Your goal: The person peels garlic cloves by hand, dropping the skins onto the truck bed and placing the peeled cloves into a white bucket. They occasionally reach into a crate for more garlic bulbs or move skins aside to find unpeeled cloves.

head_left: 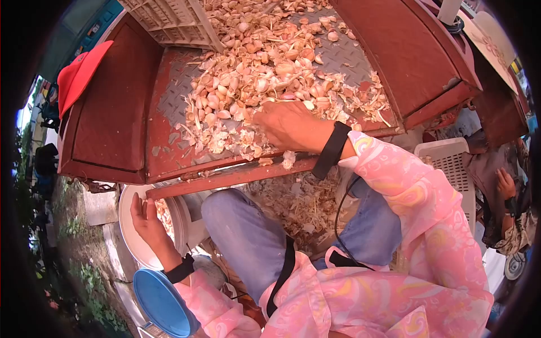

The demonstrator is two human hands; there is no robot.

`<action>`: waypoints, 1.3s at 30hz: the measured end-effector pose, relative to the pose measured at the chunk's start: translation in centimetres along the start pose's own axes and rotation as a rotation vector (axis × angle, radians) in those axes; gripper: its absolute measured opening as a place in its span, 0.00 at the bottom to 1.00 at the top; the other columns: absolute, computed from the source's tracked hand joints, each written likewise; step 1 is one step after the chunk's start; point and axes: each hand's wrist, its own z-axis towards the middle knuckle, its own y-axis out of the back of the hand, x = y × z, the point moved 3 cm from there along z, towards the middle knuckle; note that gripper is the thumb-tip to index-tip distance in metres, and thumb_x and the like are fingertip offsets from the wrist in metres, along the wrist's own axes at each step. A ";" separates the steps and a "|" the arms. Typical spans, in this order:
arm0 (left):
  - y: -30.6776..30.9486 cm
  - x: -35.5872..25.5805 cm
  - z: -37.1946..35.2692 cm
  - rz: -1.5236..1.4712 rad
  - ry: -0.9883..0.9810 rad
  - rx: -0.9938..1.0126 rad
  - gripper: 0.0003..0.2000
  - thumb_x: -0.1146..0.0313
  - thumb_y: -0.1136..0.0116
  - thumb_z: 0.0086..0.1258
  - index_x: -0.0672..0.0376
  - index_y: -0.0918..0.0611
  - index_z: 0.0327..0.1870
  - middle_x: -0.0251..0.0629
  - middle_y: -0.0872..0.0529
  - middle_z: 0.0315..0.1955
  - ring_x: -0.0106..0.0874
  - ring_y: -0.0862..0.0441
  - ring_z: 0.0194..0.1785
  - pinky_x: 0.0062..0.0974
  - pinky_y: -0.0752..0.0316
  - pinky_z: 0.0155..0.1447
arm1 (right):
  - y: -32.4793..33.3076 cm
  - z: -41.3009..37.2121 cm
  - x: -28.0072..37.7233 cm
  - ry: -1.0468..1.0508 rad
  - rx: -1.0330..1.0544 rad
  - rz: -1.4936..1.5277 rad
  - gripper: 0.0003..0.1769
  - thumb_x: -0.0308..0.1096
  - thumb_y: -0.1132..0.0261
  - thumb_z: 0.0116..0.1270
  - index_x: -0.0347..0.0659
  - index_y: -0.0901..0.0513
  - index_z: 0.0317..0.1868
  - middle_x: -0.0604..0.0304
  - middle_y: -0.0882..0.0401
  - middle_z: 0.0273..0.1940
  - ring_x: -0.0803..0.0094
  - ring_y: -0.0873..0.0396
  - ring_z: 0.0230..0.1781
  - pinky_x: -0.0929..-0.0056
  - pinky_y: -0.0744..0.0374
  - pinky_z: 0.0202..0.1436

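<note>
My right hand (290, 125) is at the near side of a heap of garlic cloves (225, 90), back upward and fingers curled down among cloves and papery skins. Its fingertips are hidden, so I cannot make out what they hold. Loose garlic skins (225, 138) lie just left of it, near the front edge of the red truck bed (174, 129). Over the rim of a white bucket (131, 236), my left hand (149, 225) is open, fingers apart, with nothing seen in it. Some cloves (165, 217) show inside the bucket.
A beige plastic crate (174, 22) stands tilted at the bed's back left. Red side panels (112, 101) flank the heap. A blue lid or basin (163, 301) is below the bucket. Skins litter the ground (304, 203). At right are a white basket (451, 169) and another person's hand (505, 183).
</note>
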 end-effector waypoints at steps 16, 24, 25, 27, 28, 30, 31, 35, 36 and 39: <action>-20.6 -9.0 -5.6 0.520 -0.609 0.743 0.07 0.73 0.42 0.54 0.63 0.22 0.34 0.52 0.24 0.30 0.48 0.24 0.35 0.40 0.30 0.39 | 2.6 -4.1 -0.2 -0.017 0.137 0.021 0.09 0.29 0.42 0.53 0.36 0.26 0.36 0.49 0.27 0.32 0.50 0.24 0.34 0.57 0.27 0.36; -19.1 -6.6 -5.9 -0.098 0.074 0.723 0.09 0.73 0.47 0.62 0.68 0.25 0.41 0.47 0.20 0.34 0.30 0.21 0.34 0.23 0.25 0.38 | 3.3 -3.6 -0.7 -0.066 0.009 0.181 0.09 0.30 0.42 0.57 0.36 0.26 0.38 0.50 0.26 0.32 0.52 0.25 0.35 0.59 0.28 0.37; -19.0 -6.9 -6.2 -0.098 0.071 0.724 0.09 0.73 0.47 0.62 0.68 0.25 0.41 0.47 0.20 0.34 0.30 0.21 0.34 0.23 0.25 0.38 | 3.3 -3.3 -0.8 -0.059 -0.044 0.202 0.09 0.30 0.43 0.58 0.36 0.26 0.38 0.50 0.26 0.31 0.53 0.25 0.34 0.60 0.28 0.37; -18.7 -7.3 -7.3 -0.699 0.390 0.668 0.13 0.73 0.51 0.67 0.72 0.28 0.48 0.49 0.21 0.42 0.25 0.21 0.39 0.18 0.25 0.40 | 3.5 -2.5 -0.5 -0.043 -0.107 0.292 0.09 0.31 0.44 0.58 0.34 0.26 0.37 0.48 0.24 0.31 0.51 0.24 0.34 0.58 0.27 0.37; -18.3 -7.2 -7.5 -0.696 0.389 0.662 0.13 0.73 0.51 0.67 0.72 0.28 0.48 0.49 0.21 0.42 0.25 0.21 0.39 0.18 0.25 0.40 | 3.9 -2.1 -0.2 -0.023 -0.169 0.383 0.09 0.31 0.46 0.58 0.33 0.26 0.35 0.46 0.23 0.30 0.49 0.23 0.34 0.57 0.26 0.36; -18.0 -7.4 -8.0 -1.008 0.483 0.773 0.15 0.75 0.55 0.69 0.73 0.31 0.54 0.48 0.21 0.41 0.25 0.23 0.36 0.17 0.26 0.39 | 4.4 -1.8 0.7 -0.042 -0.158 0.458 0.10 0.31 0.46 0.58 0.33 0.26 0.36 0.46 0.23 0.30 0.50 0.23 0.34 0.58 0.26 0.36; -17.8 -7.5 -8.2 -1.009 0.482 0.765 0.15 0.75 0.55 0.69 0.73 0.31 0.54 0.48 0.21 0.41 0.25 0.23 0.36 0.17 0.26 0.39 | 4.5 -1.7 0.9 -0.070 -0.149 0.528 0.10 0.32 0.46 0.59 0.33 0.26 0.37 0.47 0.22 0.31 0.51 0.23 0.35 0.59 0.26 0.36; -17.7 -8.0 -9.1 -1.124 0.520 0.762 0.17 0.74 0.55 0.69 0.73 0.32 0.56 0.45 0.21 0.40 0.22 0.25 0.33 0.15 0.27 0.37 | 4.5 -1.9 2.1 0.102 -0.222 0.338 0.10 0.37 0.44 0.60 0.36 0.26 0.33 0.52 0.25 0.29 0.54 0.23 0.30 0.61 0.26 0.30; -17.6 -8.0 -9.3 -1.127 0.533 0.751 0.16 0.74 0.55 0.69 0.73 0.32 0.56 0.43 0.21 0.39 0.22 0.26 0.32 0.14 0.28 0.36 | 4.4 -2.1 2.5 0.103 -0.217 0.335 0.10 0.37 0.44 0.60 0.36 0.26 0.33 0.52 0.25 0.29 0.54 0.23 0.30 0.61 0.26 0.30; -17.5 -8.2 -10.0 -1.038 0.370 0.758 0.16 0.74 0.55 0.70 0.72 0.31 0.56 0.40 0.21 0.37 0.21 0.26 0.32 0.13 0.29 0.34 | 4.3 -2.2 3.6 0.126 -0.159 0.172 0.09 0.36 0.42 0.61 0.39 0.27 0.32 0.56 0.28 0.30 0.56 0.25 0.29 0.64 0.29 0.28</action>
